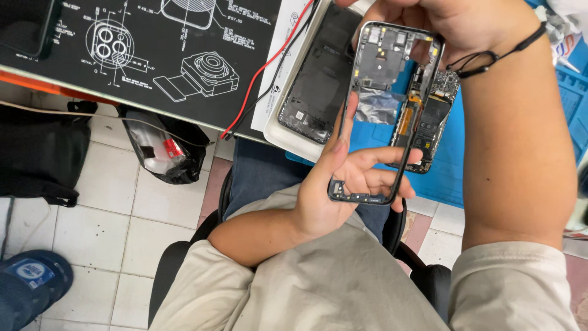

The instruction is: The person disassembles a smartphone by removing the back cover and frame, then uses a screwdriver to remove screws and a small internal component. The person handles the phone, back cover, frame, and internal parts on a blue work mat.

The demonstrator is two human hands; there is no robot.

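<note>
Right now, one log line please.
left hand: holds phone frame bottom | right hand: holds top | phone body: on tray

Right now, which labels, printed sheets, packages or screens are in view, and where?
Black mat with white technical drawings: top left, on the bench.
White printed sheet: beside the mat, under red and black wires.
Small white label: inside the phone back shell, lower left.
Clear plastic bag with a red-and-white item: on the floor.
</note>
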